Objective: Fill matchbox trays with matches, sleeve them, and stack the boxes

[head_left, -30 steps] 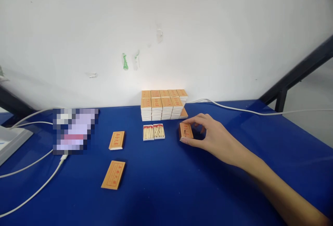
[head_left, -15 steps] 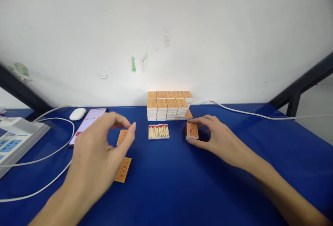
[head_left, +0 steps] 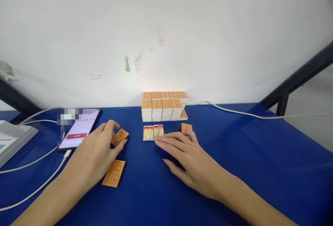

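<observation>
My left hand [head_left: 97,149] pinches an orange matchbox sleeve [head_left: 121,137] between thumb and fingers; the sleeve is tilted. A second matchbox sleeve [head_left: 114,174] lies on the table just below that hand. My right hand [head_left: 188,160] is open, fingers stretched out, with its fingertips at the near edge of the right match tray [head_left: 158,131]. Beside it stands the left match tray [head_left: 148,133]. Both trays are filled with red-tipped matches. Behind the right hand's fingers, partly hidden, sits an orange matchbox [head_left: 186,127].
A stacked block of matchboxes [head_left: 162,106] stands against the white wall. On the left are a phone [head_left: 79,128] showing a timer, a white cable [head_left: 39,193] and a power strip [head_left: 15,141]. Another cable [head_left: 244,115] runs along the back right.
My right hand has let go of the matchbox and moved left to the trays. My left hand has lowered and taken hold of the upper sleeve. The view has shifted slightly.
</observation>
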`<state>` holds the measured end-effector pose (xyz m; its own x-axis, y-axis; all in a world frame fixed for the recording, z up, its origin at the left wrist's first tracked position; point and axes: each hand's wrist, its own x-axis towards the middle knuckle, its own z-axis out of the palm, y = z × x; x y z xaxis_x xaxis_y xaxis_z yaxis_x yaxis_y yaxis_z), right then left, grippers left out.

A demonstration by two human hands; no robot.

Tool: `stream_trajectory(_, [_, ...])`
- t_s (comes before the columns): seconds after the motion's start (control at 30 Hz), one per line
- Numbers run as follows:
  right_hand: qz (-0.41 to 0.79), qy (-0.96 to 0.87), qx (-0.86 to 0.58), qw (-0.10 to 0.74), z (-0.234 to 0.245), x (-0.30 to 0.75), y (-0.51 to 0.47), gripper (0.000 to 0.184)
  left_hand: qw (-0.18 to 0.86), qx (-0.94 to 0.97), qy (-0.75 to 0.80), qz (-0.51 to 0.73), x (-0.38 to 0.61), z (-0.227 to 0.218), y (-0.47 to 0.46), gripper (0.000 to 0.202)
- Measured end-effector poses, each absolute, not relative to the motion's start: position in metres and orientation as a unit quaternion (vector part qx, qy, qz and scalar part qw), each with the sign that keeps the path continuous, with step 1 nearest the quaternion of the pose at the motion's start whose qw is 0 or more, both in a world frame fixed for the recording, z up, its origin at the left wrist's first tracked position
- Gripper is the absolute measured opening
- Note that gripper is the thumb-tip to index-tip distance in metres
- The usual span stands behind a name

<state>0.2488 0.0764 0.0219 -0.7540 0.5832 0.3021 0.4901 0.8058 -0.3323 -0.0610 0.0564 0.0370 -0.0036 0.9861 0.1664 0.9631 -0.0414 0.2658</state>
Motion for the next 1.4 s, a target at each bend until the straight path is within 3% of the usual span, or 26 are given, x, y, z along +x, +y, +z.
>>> stream_trajectory(0.2, [0.094, -0.911, -0.303, 0.262, 0.023, 0.254, 0.083, 0.025, 0.051, 0.726, 0.636, 0.257, -0.055, 0.025, 0.044, 0.045])
stream_trajectory(0.4, [0.028, -0.879, -0.346, 0.328, 0.023, 0.255, 0.084, 0.018, 0.070, 0.829, 0.477, 0.282, -0.035, 0.032, 0.024, 0.025])
stream_trajectory(0.47, [0.017, -0.873, -0.373, 0.315, 0.019, 0.253, 0.085, 0.018, 0.068, 0.857, 0.435, 0.266, -0.030, 0.030, 0.019, 0.031])
stream_trajectory(0.6, [0.007, -0.883, -0.393, 0.257, 0.007, 0.248, 0.085, 0.038, 0.066, 0.872, 0.415, 0.253, -0.025, 0.025, 0.016, 0.035])
stream_trajectory(0.8, [0.003, -0.889, -0.390, 0.242, 0.004, 0.242, 0.083, 0.028, 0.062, 0.871, 0.427, 0.233, -0.022, 0.020, 0.018, 0.025])
stream_trajectory(0.93, [0.041, -0.880, -0.393, 0.263, 0.010, 0.249, 0.084, 0.027, 0.075, 0.854, 0.463, 0.225, -0.025, 0.020, 0.019, 0.017])
stream_trajectory(1.13, [0.176, -0.855, -0.362, 0.327, 0.026, 0.265, 0.085, 0.036, 0.103, 0.796, 0.529, 0.278, -0.034, 0.021, 0.023, 0.026])
stream_trajectory(1.27, [0.244, -0.865, -0.305, 0.314, 0.035, 0.267, 0.083, 0.027, 0.131, 0.782, 0.536, 0.291, -0.036, 0.021, 0.021, 0.028])
stream_trajectory(1.4, [0.277, -0.864, -0.276, 0.317, 0.036, 0.266, 0.082, 0.030, 0.133, 0.791, 0.529, 0.279, -0.037, 0.021, 0.020, 0.029])
